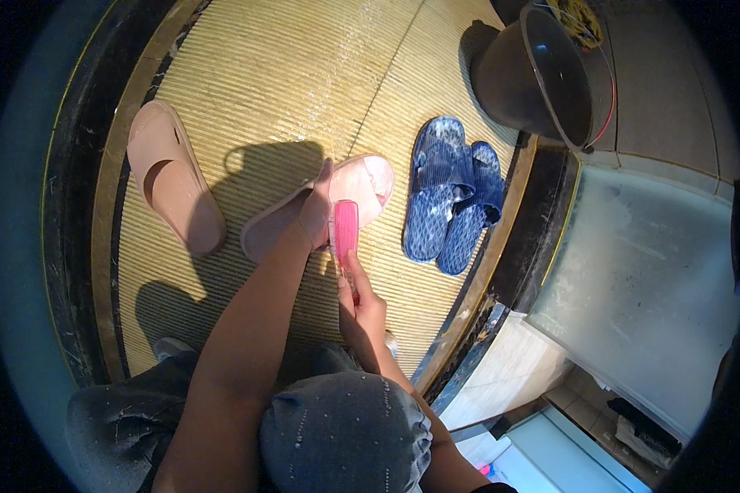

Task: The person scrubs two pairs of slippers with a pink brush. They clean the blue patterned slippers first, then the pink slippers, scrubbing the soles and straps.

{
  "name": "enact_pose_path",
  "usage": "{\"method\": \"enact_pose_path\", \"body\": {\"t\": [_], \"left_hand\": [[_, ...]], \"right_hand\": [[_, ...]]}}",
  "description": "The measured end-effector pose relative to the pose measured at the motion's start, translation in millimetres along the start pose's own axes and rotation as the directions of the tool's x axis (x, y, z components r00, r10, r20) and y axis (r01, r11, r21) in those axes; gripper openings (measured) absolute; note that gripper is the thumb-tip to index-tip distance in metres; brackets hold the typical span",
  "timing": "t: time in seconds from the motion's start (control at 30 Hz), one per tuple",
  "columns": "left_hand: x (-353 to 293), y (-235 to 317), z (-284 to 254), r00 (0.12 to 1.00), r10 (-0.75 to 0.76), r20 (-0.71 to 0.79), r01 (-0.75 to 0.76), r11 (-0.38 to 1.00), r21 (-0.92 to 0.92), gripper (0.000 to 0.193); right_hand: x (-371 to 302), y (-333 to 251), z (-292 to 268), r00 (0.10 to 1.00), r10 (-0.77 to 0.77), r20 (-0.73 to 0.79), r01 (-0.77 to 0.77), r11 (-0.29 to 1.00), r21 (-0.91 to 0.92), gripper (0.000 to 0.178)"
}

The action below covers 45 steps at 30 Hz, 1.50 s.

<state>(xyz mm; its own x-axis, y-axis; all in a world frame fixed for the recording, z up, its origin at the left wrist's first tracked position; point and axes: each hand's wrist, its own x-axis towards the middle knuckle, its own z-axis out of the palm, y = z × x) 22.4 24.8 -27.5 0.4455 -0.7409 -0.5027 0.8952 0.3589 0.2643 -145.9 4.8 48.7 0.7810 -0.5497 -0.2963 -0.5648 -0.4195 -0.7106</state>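
Observation:
My left hand grips a pale pink slipper by its strap, with the thumb on top and the other fingers mostly hidden. In my right hand is a pink scrub brush, closed round its handle. The brush head lies against the near side of the slipper, its pink back facing up; its bristles cannot be made out. Over to the left, a matching pinkish slipper rests on the ribbed yellowish floor with its toe pointing away.
A pair of blue-and-white patterned slippers lies to the right, one partly over the other. Beyond them a dark bucket with a red-gripped handle stands tilted-looking in the far right corner. Dark raised sills edge both sides; frosted glass stands at right.

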Motion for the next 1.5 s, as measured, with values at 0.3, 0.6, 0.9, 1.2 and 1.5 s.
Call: {"method": "enact_pose_path", "body": {"t": [0.3,0.6,0.9,1.2,1.5], "left_hand": [[1,-1,7,0.998,0.064,-0.006,-0.064,0.996,-0.062,0.083],[-5,5,10,0.996,0.054,-0.073,-0.048,0.996,0.077,0.083],[0,2,0,0.998,0.059,-0.014,-0.057,0.995,0.076,0.091],[9,-12,-20,0.996,0.078,-0.039,-0.077,0.996,0.047,0.073],[-28,58,46,0.961,-0.262,0.088,0.224,0.926,0.303,0.059]], "right_hand": [[68,-22,5,0.99,-0.097,-0.101,0.09,0.994,-0.068,0.041],[-14,14,7,0.998,0.063,0.032,-0.066,0.99,0.124,0.048],[10,10,12,0.999,-0.047,-0.025,0.046,0.998,-0.05,0.046],[25,-12,-86,0.945,-0.032,0.325,0.094,0.98,-0.177,0.048],[41,-17,-196,0.788,-0.187,0.587,0.513,0.727,-0.457,0.046]]}}
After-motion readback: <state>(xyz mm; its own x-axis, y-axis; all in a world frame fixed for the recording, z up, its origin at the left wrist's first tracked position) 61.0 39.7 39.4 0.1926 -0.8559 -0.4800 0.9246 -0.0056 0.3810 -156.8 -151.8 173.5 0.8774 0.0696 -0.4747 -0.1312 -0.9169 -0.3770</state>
